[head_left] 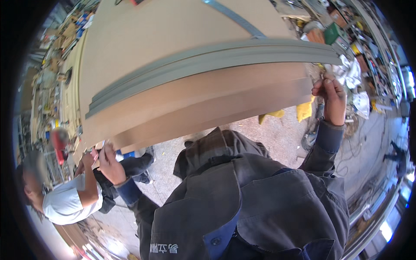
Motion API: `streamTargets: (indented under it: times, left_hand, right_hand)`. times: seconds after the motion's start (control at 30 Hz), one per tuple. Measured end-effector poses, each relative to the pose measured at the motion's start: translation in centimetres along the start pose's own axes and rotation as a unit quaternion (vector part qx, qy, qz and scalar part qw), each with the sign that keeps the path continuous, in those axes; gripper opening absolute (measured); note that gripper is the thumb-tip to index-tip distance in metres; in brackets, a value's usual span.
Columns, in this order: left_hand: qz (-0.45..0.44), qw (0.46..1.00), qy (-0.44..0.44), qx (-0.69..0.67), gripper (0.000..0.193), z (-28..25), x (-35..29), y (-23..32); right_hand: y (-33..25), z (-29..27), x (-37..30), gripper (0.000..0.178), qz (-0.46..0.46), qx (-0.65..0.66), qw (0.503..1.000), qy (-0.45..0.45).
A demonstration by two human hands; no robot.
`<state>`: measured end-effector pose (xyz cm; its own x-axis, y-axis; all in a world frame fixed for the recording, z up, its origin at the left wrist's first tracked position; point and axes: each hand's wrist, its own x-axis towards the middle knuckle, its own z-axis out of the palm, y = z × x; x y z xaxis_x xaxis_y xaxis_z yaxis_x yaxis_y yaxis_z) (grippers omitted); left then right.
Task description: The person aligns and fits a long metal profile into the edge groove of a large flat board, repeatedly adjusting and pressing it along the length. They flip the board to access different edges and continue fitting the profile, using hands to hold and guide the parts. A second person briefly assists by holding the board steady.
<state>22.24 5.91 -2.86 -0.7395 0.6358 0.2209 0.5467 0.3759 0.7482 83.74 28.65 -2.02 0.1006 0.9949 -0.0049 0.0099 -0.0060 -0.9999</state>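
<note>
A long, thin brown strip (pixel 216 104) stretches across in front of me along the near edge of a brown board (pixel 173 26). At its left end my left hand (pixel 112 165) is closed, thumb and fingers pinched together. My right hand (pixel 331 93) is raised at the strip's right end, its fingers curled in a pinch; the exact contact is blurred at both ends. Just beyond the strip, a long grey-green grooved profile (pixel 208 59) lies across the board. Behind it rests a metal ruler or square-like bar (pixel 236 18).
At the left, a person in a white shirt (pixel 71 199) stands near the board's corner. Yellow pieces (pixel 305 109) show below the board at right. Cluttered shelves (pixel 56 82), a green box (pixel 334 34) and white plastic (pixel 349 71) flank the board. Cables cross the concrete floor (pixel 359 151).
</note>
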Motion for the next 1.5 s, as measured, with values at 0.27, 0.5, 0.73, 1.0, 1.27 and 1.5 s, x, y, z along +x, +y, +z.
streamTargets:
  times: [0.27, 0.5, 0.73, 1.0, 1.27, 1.5]
  left_hand:
    - [0.082, 0.972, -0.066, 0.212, 0.048, 0.8, 5.0, -11.0]
    - [-0.064, 0.981, -0.077, 0.165, 0.056, 3.1, 9.4, -14.1]
    - [0.069, 0.96, 0.009, 0.272, 0.053, 3.6, 9.8, -17.1]
    - [0.207, 0.91, 0.008, 0.36, 0.036, 5.0, 10.9, -17.1]
    - [0.149, 0.926, 0.02, 0.347, 0.039, 4.6, 6.6, -16.0]
    - [0.135, 0.958, -0.007, 0.254, 0.043, 4.1, 4.6, -11.1]
  right_hand:
    - [5.5, -3.3, 1.4, 0.035, 0.081, -0.272, 0.959, 0.017]
    - [10.3, -5.4, 9.1, 0.031, -0.212, -0.673, 0.691, -0.156]
    - [11.3, -1.0, 12.2, 0.033, -0.18, -0.685, 0.697, -0.113]
    - [14.0, -3.5, 13.9, 0.03, -0.302, -0.725, 0.615, -0.065]
    - [14.7, -5.6, 13.2, 0.028, -0.36, -0.617, 0.699, -0.023]
    - [14.8, -7.6, 14.4, 0.027, -0.242, -0.61, 0.755, -0.025]
